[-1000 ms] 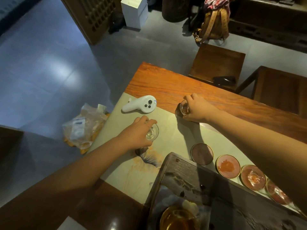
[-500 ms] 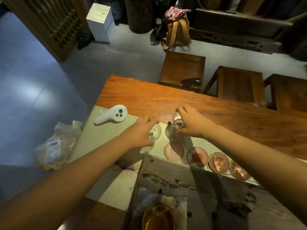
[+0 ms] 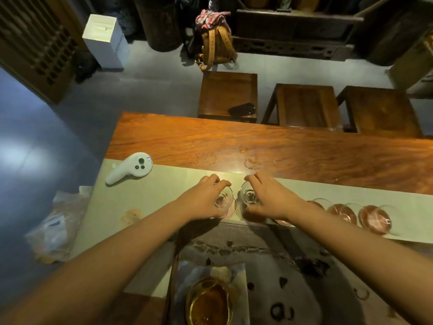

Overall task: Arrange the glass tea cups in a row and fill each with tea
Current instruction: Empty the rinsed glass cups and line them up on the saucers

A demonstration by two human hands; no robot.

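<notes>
Head view shows two glass tea cups side by side at the left end of the coaster row: one cup (image 3: 223, 198) pinched at its rim by the fingers of my left hand (image 3: 206, 200), over a coaster (image 3: 230, 211), and the other cup (image 3: 249, 195) gripped the same way by my right hand (image 3: 271, 200), over a darker coaster (image 3: 254, 216). Whether either cup has touched down, I cannot tell. Both look empty. The risk, as I judge it, is that the two rims sit so near each other they could clink or chip if I lower them unevenly, or a cup could land off-centre on its coaster and tip. To the right I count three more coasters (image 3: 342, 212) with glass on them, though my forearm hides part of that stretch. One pitcher of amber tea (image 3: 209, 301) waits on the dark tea tray (image 3: 304, 254) near me, and one white controller (image 3: 131, 168) lies on the pale runner (image 3: 164, 184) of the surface.
</notes>
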